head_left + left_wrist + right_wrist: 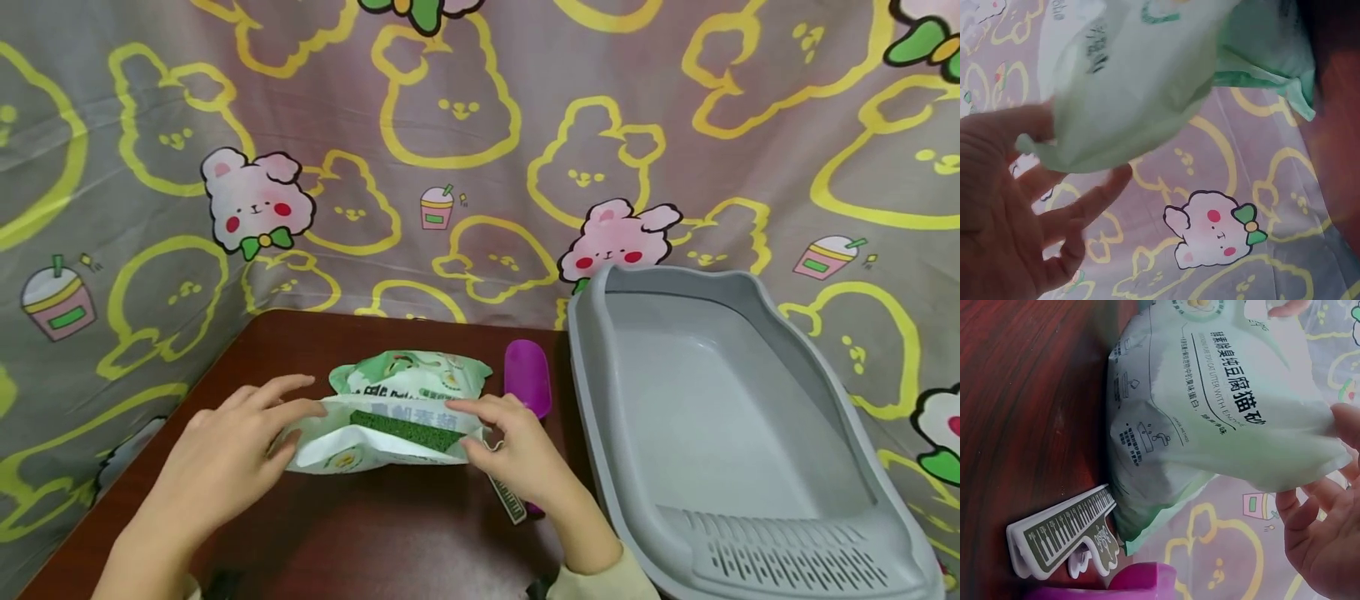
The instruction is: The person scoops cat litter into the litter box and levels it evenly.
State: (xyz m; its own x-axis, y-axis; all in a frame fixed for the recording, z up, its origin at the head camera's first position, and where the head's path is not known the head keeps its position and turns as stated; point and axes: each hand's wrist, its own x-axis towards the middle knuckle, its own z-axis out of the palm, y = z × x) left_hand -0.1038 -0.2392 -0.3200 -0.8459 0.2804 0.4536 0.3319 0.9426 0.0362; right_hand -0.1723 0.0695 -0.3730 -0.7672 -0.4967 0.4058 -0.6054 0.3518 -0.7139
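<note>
An open bag of cat litter [330, 450], white and pale green, stands on the table with green pellets [405, 431] showing in its mouth. My left hand [232, 450] holds the left end of the rim, its fingers spread around the corner; in the left wrist view the bag [1129, 94] partly covers that hand [1016, 206]. At the right end, my right hand [521, 446] grips the rim between thumb and fingers. The right wrist view shows the printed front of the bag [1222, 400], with the right hand [1322, 519] at its upper edge.
Behind the open bag lies another green-and-white bag [420, 372]. A purple scoop [527, 379] and a clip with a piano-key pattern [508, 498] lie to the right. A large grey litter tray [720, 417] stands farther right. A patterned cloth [465, 108] hangs behind the dark wooden table [360, 533].
</note>
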